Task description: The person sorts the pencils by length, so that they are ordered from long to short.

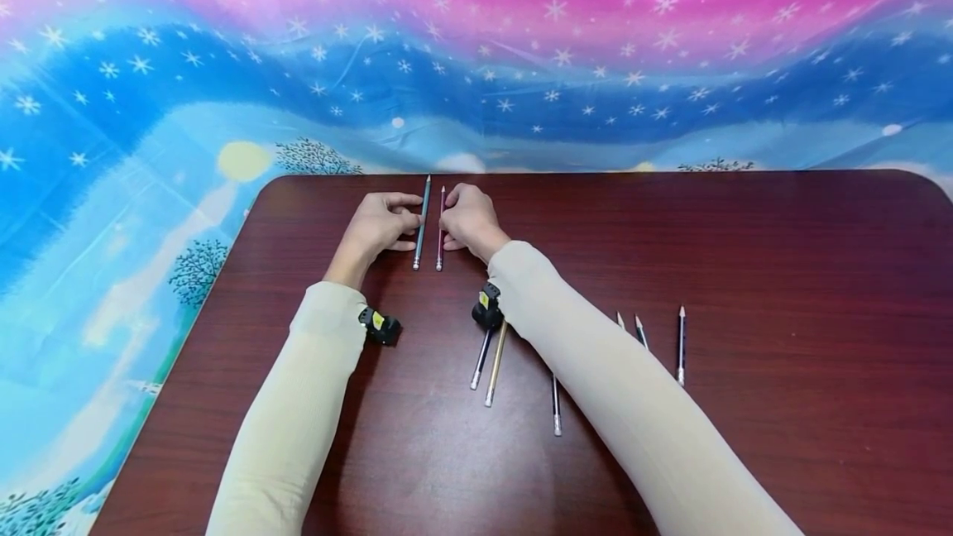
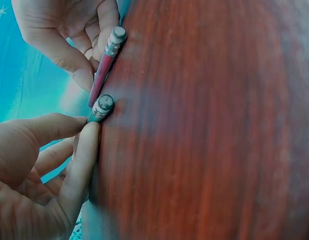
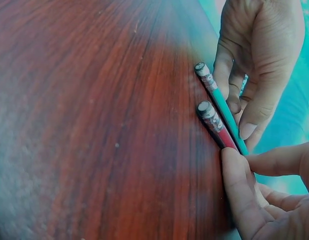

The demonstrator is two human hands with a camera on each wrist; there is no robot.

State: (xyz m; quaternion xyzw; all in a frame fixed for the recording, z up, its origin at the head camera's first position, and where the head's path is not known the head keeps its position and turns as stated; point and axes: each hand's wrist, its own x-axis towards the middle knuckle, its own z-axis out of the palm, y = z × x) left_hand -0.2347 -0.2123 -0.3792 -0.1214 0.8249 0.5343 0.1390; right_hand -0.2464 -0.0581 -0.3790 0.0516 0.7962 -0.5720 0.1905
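Two pencils stand side by side in direction near the table's far edge, a teal pencil (image 1: 422, 226) and a dark red pencil (image 1: 441, 230), a narrow gap between them. My left hand (image 1: 383, 224) holds the teal one from its left, thumb and fingertips along the shaft. From the other side my right hand (image 1: 469, 217) holds the red pencil with its thumb and fingers. In the left wrist view, the teal pencil's eraser end (image 2: 102, 106) points toward the camera. In the right wrist view the red pencil's eraser end (image 3: 209, 114) shows beyond my fingertips.
On the dark wood table (image 1: 782, 271), a gold pencil (image 1: 496, 362) and a dark pencil (image 1: 481, 358) lie partly under my right forearm. Another dark pencil (image 1: 681, 346) lies to the right, with several more partly hidden by the sleeve. A snowflake-patterned cloth (image 1: 476, 48) hangs behind.
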